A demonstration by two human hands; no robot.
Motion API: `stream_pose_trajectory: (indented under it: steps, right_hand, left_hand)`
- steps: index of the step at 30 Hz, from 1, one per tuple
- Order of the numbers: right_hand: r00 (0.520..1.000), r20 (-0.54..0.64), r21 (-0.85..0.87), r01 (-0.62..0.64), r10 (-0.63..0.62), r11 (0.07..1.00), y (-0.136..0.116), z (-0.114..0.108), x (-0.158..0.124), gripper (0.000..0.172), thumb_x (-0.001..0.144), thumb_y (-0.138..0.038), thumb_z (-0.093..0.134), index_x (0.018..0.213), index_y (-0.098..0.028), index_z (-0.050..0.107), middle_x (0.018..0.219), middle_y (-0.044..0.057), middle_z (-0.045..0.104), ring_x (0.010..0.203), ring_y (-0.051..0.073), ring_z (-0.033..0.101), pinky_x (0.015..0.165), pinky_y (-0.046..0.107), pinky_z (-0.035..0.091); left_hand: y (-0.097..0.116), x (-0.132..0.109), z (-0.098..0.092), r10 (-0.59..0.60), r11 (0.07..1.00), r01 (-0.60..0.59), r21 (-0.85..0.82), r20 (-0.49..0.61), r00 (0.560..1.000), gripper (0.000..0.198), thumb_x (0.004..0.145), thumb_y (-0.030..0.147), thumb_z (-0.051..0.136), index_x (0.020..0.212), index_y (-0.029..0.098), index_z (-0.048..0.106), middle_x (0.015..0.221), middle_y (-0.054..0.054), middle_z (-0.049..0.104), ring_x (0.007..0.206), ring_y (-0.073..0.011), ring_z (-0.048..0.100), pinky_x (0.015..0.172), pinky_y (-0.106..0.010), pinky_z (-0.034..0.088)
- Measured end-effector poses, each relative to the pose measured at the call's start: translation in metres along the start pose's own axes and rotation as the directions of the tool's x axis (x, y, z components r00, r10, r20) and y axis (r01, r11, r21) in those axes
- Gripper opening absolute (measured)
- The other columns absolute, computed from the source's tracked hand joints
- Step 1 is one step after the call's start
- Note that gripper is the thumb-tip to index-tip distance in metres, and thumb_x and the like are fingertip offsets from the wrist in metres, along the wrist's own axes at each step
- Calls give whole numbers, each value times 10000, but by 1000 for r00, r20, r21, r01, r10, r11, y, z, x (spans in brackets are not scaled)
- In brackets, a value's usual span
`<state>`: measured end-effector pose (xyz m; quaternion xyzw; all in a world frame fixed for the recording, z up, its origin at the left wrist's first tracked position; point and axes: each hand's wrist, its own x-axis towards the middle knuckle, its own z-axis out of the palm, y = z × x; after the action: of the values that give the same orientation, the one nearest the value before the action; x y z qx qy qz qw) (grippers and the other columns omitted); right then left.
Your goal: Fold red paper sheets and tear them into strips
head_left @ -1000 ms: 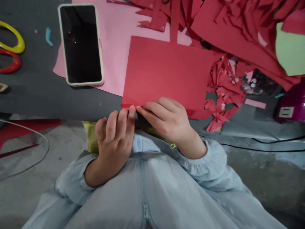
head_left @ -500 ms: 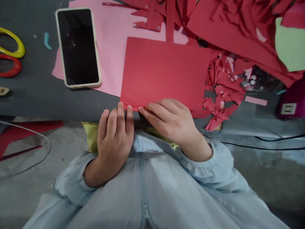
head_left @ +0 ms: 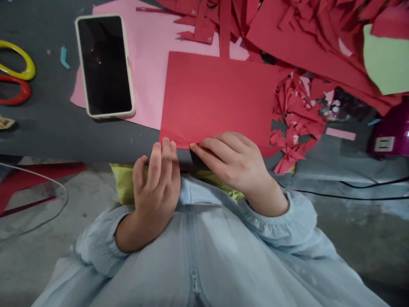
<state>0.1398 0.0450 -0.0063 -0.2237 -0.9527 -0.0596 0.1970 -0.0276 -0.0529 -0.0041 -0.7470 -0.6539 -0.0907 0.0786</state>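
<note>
A sheet of red paper (head_left: 217, 102) lies on the dark grey table, and a narrow strip is folded along its near edge. My left hand (head_left: 158, 187) has its fingers stretched out, with the fingertips on the near left corner of that fold. Over the near edge, my right hand (head_left: 234, 164) is closed, thumb and fingers pinching the folded strip right of the left fingertips. The thumb is partly hidden beneath the right fingers. Under the red sheet's left side is a pink sheet (head_left: 147, 85).
A phone (head_left: 105, 66) lies on the pink sheet. Yellow and red scissor handles (head_left: 24, 91) are at far left. Red paper scraps (head_left: 295, 117) crowd the right, beside a light green piece (head_left: 386, 64) and a purple object (head_left: 391, 132). Cables (head_left: 345, 197) run below the table edge.
My right hand has slid slightly right along the fold. The left fingers have shifted a little right, with the outermost finger bent and drawn back. The red sheet stays in place.
</note>
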Motion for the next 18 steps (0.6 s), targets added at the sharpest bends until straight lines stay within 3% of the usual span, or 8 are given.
stream_pose_trajectory:
  steps: [8, 14, 18]
  right_hand:
    - [998, -58, -92, -5, -1, 996, 12, -15, -18, 113, 870, -107, 635, 944, -175, 688, 881, 54, 741, 790, 166, 623, 732, 306, 505]
    - [997, -76, -65, -28, 23, 998, 16, -16, -30, 151, 869, -108, 638, 981, -204, 671, 880, 31, 738, 784, 160, 626, 718, 313, 493]
    - [997, -72, -52, -6, 2, 999, 19, -15, -33, 132, 876, -103, 623, 947, -201, 677, 867, 31, 731, 787, 160, 622, 701, 316, 503]
  left_hand:
    - [-4, 5, 4, 105, 988, -106, 115, 16, 994, 373, 932, 73, 486, 1290, -10, 551, 1314, -199, 630, 1231, -277, 599, 983, -316, 465]
    - [-2, 10, 3, 101, 989, -102, 106, 13, 995, 380, 937, 72, 461, 1301, -6, 539, 1288, -224, 639, 1223, -295, 607, 950, -344, 519]
    - [0, 11, 3, 101, 986, -100, 133, 1, 995, 362, 929, 101, 510, 1283, 63, 576, 1248, -209, 667, 1192, -298, 628, 942, -350, 536]
